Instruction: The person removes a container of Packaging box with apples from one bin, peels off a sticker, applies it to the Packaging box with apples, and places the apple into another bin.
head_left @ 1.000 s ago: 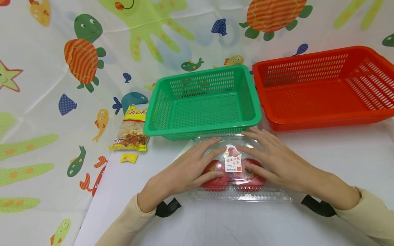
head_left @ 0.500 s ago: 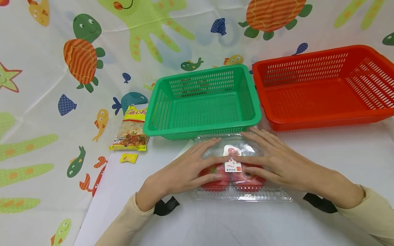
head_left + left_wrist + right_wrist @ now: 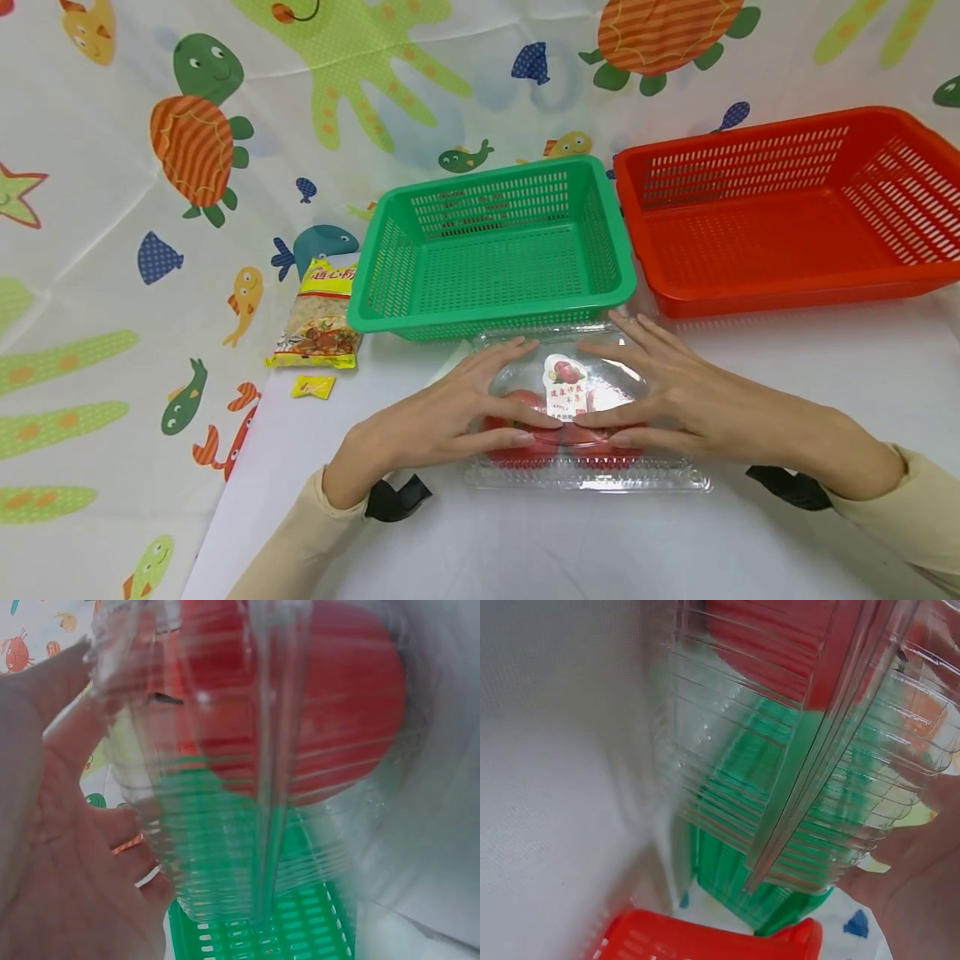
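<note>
A clear plastic clamshell box [image 3: 588, 480] lies on the table in the middle of the head view. Inside it are red apples [image 3: 522, 454], and a white printed label [image 3: 566, 385] sits on its lid. My left hand [image 3: 448, 414] rests on the lid's left side, fingers spread and fairly straight. From the other side my right hand [image 3: 693, 398] touches the lid in the same way. Both forward-pointing fingertips nearly meet at the label's lower edge. In the left wrist view a red apple [image 3: 345, 697] shows through the ribbed plastic, beside my palm.
Right behind the box stands a green basket [image 3: 495, 271], with a red basket [image 3: 757, 242] to its right. A yellow food packet [image 3: 317, 321] and a small yellow sachet [image 3: 313, 386] lie on the left. A patterned cloth [image 3: 285, 108] hangs behind.
The fingertips of both hands have slid down over the label towards its near edge, leaving more of its upper part visible. The box has stayed in place.
</note>
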### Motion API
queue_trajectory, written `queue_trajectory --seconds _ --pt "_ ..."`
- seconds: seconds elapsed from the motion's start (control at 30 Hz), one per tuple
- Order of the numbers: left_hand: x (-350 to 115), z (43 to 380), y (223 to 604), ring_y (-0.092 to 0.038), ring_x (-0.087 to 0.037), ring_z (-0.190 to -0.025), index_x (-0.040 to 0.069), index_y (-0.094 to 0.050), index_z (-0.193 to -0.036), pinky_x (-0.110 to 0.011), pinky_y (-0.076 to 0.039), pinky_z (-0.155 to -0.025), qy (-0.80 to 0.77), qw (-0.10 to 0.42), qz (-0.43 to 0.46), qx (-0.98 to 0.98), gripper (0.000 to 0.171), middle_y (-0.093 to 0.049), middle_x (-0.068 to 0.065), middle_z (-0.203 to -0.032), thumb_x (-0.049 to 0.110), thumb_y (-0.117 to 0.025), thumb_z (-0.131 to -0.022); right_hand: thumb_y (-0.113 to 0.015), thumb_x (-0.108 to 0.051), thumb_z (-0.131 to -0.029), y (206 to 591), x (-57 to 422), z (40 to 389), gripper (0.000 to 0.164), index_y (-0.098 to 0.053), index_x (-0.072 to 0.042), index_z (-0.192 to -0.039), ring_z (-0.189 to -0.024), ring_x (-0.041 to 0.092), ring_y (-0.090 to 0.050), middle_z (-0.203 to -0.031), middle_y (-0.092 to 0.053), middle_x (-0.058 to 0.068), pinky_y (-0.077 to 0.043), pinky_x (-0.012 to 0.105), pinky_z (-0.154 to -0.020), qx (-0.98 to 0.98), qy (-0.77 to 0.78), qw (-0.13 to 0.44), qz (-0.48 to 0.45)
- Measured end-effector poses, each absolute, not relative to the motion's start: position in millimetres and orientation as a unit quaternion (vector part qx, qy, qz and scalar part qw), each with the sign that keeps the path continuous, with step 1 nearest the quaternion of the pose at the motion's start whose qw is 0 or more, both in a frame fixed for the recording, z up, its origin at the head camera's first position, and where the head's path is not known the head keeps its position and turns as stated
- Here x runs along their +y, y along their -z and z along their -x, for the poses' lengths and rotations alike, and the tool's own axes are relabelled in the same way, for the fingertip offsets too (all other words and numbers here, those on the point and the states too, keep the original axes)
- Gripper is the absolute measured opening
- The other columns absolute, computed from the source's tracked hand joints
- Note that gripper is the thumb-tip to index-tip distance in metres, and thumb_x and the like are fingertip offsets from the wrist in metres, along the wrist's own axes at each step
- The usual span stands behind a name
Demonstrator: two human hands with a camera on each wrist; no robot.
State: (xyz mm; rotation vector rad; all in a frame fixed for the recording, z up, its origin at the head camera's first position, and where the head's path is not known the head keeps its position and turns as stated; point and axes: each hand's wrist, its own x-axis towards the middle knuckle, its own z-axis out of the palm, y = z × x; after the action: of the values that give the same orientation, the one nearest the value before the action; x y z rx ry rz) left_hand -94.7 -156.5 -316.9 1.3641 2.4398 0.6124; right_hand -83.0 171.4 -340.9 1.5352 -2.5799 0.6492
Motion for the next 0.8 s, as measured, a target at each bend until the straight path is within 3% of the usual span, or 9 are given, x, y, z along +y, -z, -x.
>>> queue_trajectory --seconds 0.17,0.23,0.33,0.43,0.5,0.57,0.63,0.67,0.8 --pt "-154.5 93.1 316.0 -0.013 -0.025 -0.16 0.036 -0.07 -0.138 -0.056 -0.019 -0.127 -0.204 0.132 -0.478 0.844 0.035 -0.024 -0.011 -0.171 0.041 -0.066 -0.104 -0.071 -0.042 -0.098 338.9 170.5 82.5 0.041 -0.067 -0.044 -0.139 -0.157 0.048 -0.009 -0.165 -0.037 0.008 0.007 0.057 -0.127 -0.832 -0.224 0.035 -0.506" --pt "-154.5 93.1 315.8 -0.013 -0.027 -0.16 0.036 -0.069 -0.139 -0.056 -0.019 -0.127 -0.206 0.133 -0.481 0.842 0.036 -0.025 -0.01 -0.171 0.041 -0.065 -0.104 -0.072 -0.04 -0.098 337.6 170.8 81.8 0.042 -0.066 -0.044 -0.139 -0.157 0.046 -0.01 -0.164 -0.038 0.007 0.002 0.06 -0.127 -0.836 -0.237 0.024 -0.494" --pt "-157.2 94.0 316.8 -0.017 -0.025 -0.159 0.034 -0.069 -0.139 -0.055 -0.024 -0.126 -0.233 0.135 -0.474 0.838 0.035 -0.027 -0.008 -0.17 0.037 -0.065 -0.105 -0.074 -0.032 -0.098 334.8 173.5 80.1 0.042 -0.068 -0.039 -0.139 -0.155 0.042 -0.02 -0.163 -0.04 0.006 -0.023 0.068 -0.121 -0.845 -0.284 0.016 -0.453" --pt "-164.4 93.8 318.9 -0.027 -0.02 -0.154 0.028 -0.072 -0.135 -0.052 -0.035 -0.121 -0.288 0.117 -0.44 0.843 0.03 -0.036 -0.006 -0.165 0.029 -0.065 -0.105 -0.08 -0.016 -0.093 332.5 179.2 78.2 0.05 -0.067 -0.03 -0.139 -0.147 0.035 -0.036 -0.158 -0.045 0.005 -0.05 0.067 -0.101 -0.856 -0.338 0.037 -0.39" --pt "-171.3 93.0 321.1 -0.038 -0.019 -0.147 0.022 -0.074 -0.129 -0.049 -0.044 -0.115 -0.329 0.08 -0.409 0.847 0.026 -0.046 -0.006 -0.157 0.021 -0.066 -0.104 -0.082 -0.008 -0.09 332.9 184.0 76.8 0.055 -0.066 -0.025 -0.14 -0.141 0.031 -0.044 -0.152 -0.049 0.004 -0.055 0.048 -0.102 -0.863 -0.366 0.056 -0.344" --pt "-179.0 91.2 323.3 -0.047 -0.019 -0.139 0.017 -0.073 -0.124 -0.046 -0.049 -0.11 -0.362 0.038 -0.371 0.854 0.022 -0.054 -0.006 -0.147 0.015 -0.068 -0.103 -0.082 -0.006 -0.089 336.1 190.3 75.0 0.058 -0.062 -0.02 -0.142 -0.134 0.031 -0.05 -0.146 -0.051 0.004 -0.053 0.028 -0.102 -0.875 -0.378 0.066 -0.294" --pt "-186.1 89.8 325.7 -0.055 -0.021 -0.13 0.01 -0.07 -0.122 -0.04 -0.053 -0.105 -0.394 0.013 -0.327 0.859 0.021 -0.059 -0.008 -0.136 0.011 -0.069 -0.101 -0.079 -0.007 -0.093 340.6 196.9 73.1 0.056 -0.058 -0.014 -0.144 -0.127 0.036 -0.055 -0.141 -0.053 0.007 -0.054 0.027 -0.1 -0.884 -0.396 0.053 -0.243" --pt "-189.0 89.2 326.7 -0.058 -0.022 -0.125 0.007 -0.067 -0.124 -0.04 -0.056 -0.099 -0.411 0.015 -0.3 0.861 0.023 -0.06 -0.009 -0.132 0.01 -0.069 -0.101 -0.076 -0.009 -0.096 343.4 200.4 72.1 0.054 -0.056 -0.012 -0.146 -0.125 0.039 -0.057 -0.141 -0.052 0.009 -0.054 0.027 -0.099 -0.886 -0.409 0.034 -0.217" --pt "-196.7 87.7 331.5 -0.061 -0.025 -0.119 0.0 -0.051 -0.14 -0.037 -0.058 -0.094 -0.461 0.104 -0.181 0.862 0.044 -0.059 -0.014 -0.13 0.019 -0.067 -0.104 -0.065 -0.019 -0.105 356.7 210.6 70.9 0.057 -0.041 -0.006 -0.156 -0.121 0.046 -0.059 -0.142 -0.052 0.021 -0.058 0.059 -0.09 -0.879 -0.451 -0.061 -0.143"
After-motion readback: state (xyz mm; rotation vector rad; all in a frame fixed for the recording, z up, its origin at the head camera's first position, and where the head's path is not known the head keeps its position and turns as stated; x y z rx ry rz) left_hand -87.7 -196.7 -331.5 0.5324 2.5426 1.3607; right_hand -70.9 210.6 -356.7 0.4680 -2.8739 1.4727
